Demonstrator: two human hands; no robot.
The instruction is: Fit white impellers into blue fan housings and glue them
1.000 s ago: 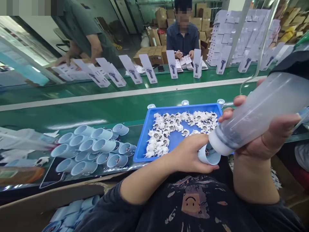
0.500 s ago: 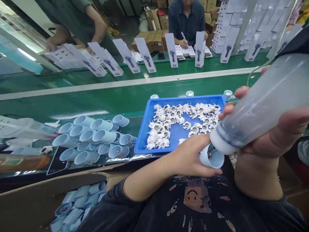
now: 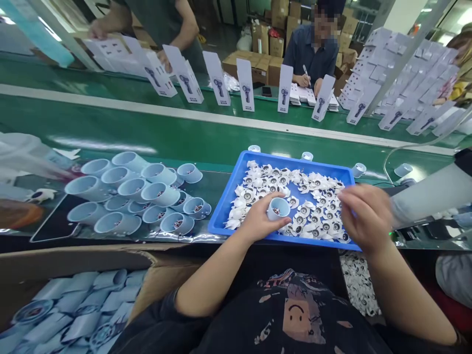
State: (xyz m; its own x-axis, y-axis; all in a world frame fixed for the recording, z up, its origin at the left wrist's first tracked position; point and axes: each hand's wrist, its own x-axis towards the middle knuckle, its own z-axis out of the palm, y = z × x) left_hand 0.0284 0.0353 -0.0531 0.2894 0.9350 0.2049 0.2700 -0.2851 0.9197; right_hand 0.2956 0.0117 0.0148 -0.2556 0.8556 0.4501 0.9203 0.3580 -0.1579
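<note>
My left hand (image 3: pixel 260 219) grips a light-blue plastic cup (image 3: pixel 279 209) over the front of the blue tray; small dark and coppery parts show inside its open mouth. Curled, slightly blurred fingers of my right hand (image 3: pixel 363 216) are pinched together at the tray's right edge; I cannot make out anything between them. Just right of that hand, a translucent white cylinder (image 3: pixel 429 189) with a dark end slants, partly hidden by the hand. Many small white fan impellers (image 3: pixel 243 196) with round metal centres lie in the blue tray (image 3: pixel 221 216).
Several light-blue cups (image 3: pixel 118 223) lie grouped on the bench at left. Below them, a cardboard box (image 3: pixel 162 280) holds more. White printed cartons (image 3: pixel 247 86) line the green conveyor (image 3: pixel 177 130). Across it, one person (image 3: pixel 313 54) writes, and another (image 3: pixel 162 29) handles cartons.
My right hand has let go of the translucent cylinder and moved down to the tray's right side. My left hand has carried the cup left, over the tray. The head view has shifted.
</note>
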